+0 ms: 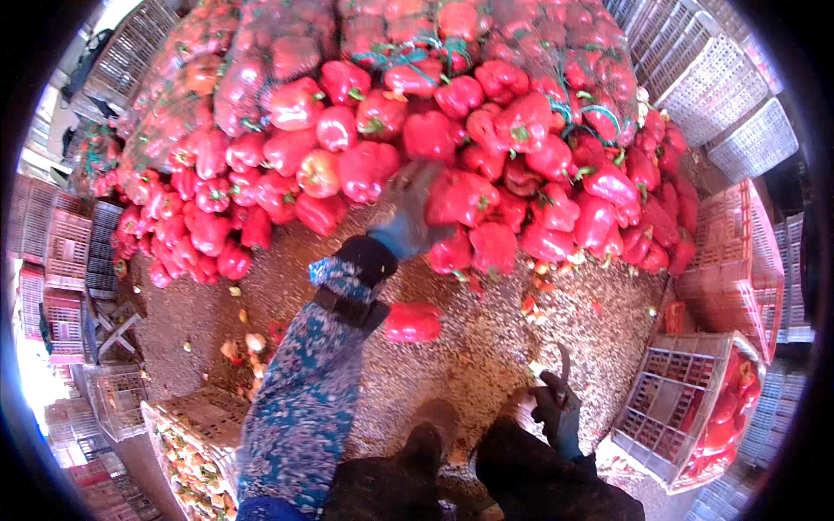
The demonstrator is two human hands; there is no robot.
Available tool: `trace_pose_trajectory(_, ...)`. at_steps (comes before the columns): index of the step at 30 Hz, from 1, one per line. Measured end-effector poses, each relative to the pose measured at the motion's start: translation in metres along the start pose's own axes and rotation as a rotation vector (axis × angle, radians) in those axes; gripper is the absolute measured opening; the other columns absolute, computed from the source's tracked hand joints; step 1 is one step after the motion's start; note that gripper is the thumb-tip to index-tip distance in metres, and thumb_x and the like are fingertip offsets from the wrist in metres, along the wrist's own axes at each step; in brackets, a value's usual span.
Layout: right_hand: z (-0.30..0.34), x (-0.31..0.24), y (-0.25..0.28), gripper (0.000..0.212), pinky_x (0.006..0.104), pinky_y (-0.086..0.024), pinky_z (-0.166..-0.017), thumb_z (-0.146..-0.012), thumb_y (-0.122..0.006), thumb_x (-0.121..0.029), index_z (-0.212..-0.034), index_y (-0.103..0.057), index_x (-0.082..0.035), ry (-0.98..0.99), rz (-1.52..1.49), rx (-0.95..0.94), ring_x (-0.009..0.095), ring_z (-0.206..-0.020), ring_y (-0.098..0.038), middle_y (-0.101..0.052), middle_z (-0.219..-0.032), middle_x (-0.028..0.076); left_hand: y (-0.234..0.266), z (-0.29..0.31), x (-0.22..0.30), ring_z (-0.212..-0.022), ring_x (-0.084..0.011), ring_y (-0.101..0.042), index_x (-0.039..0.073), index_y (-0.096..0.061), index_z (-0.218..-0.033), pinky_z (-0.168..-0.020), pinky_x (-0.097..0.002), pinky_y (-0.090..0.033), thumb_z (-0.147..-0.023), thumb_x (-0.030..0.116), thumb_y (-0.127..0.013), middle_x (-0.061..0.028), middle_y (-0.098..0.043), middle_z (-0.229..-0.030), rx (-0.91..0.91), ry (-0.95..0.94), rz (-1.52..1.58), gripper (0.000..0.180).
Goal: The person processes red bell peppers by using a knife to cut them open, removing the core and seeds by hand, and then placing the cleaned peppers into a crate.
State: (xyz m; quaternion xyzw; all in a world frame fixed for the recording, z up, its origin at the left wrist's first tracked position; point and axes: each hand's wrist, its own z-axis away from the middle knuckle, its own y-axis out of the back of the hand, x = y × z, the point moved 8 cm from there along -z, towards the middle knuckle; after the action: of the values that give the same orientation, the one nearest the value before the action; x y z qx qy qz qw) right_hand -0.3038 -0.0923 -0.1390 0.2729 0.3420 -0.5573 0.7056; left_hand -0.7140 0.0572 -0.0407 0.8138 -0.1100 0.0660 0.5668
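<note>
My left hand [410, 210], in a bluish-grey glove, reaches to the front of a big heap of red bell peppers [369, 170]. Its fingers lie against the left side of a red pepper [455, 198]; motion blur hides whether they grip it. Low on the right, near my knee, my gloved right hand [556, 412] is closed on a knife [565, 365] whose short, curved blade points up. One red pepper [413, 322] lies alone on the ground, just right of my left forearm.
Net sacks [278, 52] full of peppers stand behind the heap. A crate of scraps [195, 451] sits at lower left. On the right, a tilted crate [673, 395] holds red peppers, beside stacked pink crates [725, 252]. Scraps [252, 343] litter the gritty floor.
</note>
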Motion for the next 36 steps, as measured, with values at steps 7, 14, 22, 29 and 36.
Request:
trace_pose_trajectory(7,-0.015,-0.005,-0.012,0.057,0.025,-0.046,-0.05,-0.09,-0.069,-0.025,-0.136,-0.05,0.004,-0.057,0.125,-0.056,0.011,-0.063,-0.059,-0.065,-0.086,0.007,-0.025,0.055,0.014,-0.137,-0.0393,-0.041,0.02,-0.049,-0.142,-0.112,-0.0546,-0.035,-0.077,0.029,-0.078,-0.013,-0.044,-0.149,-0.079,-0.021,0.095,0.073)
trace_pose_trajectory(14,-0.023,0.021,-0.028,0.06,0.0232,-0.045,-0.049,-0.093,-0.066,-0.027,-0.14,-0.044,0.004,-0.016,0.011,-0.233,0.011,-0.064,-0.062,-0.069,-0.094,0.009,-0.036,0.211,-0.011,-0.144,-0.0403,-0.031,-0.001,-0.023,-0.153,-0.118,-0.047,-0.028,-0.086,0.031,-0.075,-0.0299,-0.032,-0.153,-0.047,0.36,0.142,0.091)
trace_pose_trajectory(22,-0.019,0.014,-0.04,0.054,0.0238,-0.045,-0.045,-0.094,-0.064,-0.026,-0.137,-0.046,0.002,-0.048,0.099,-0.272,0.013,-0.056,-0.061,-0.07,-0.09,0.011,-0.09,0.219,0.044,-0.127,-0.0426,-0.051,0.012,-0.044,-0.145,-0.103,-0.0485,-0.047,-0.08,0.025,-0.073,-0.0215,-0.046,-0.146,-0.426,0.248,0.813,0.072)
trace_pose_trajectory(29,-0.046,0.01,-0.03,0.046,0.0259,-0.049,-0.054,-0.097,-0.064,-0.026,-0.134,-0.052,-0.001,-0.08,-0.02,-0.208,0.013,-0.066,-0.062,-0.068,-0.093,0.009,-0.091,0.127,0.101,-0.115,-0.0416,-0.059,0.011,-0.056,-0.133,-0.096,-0.0502,-0.05,-0.076,0.013,-0.069,-0.0193,-0.06,-0.128,-0.195,-0.298,0.463,0.059)
trace_pose_trajectory(36,-0.043,-0.018,-0.059,0.031,0.0318,-0.055,-0.062,-0.099,-0.062,-0.028,-0.122,-0.059,-0.007,-0.058,0.205,-0.261,0.017,-0.07,-0.067,-0.067,-0.089,0.009,-0.09,0.192,0.08,-0.098,-0.0282,-0.067,-0.003,-0.049,-0.135,-0.087,-0.0406,-0.055,-0.088,0.022,-0.074,-0.0202,-0.066,-0.116,-0.189,0.69,0.669,0.059)
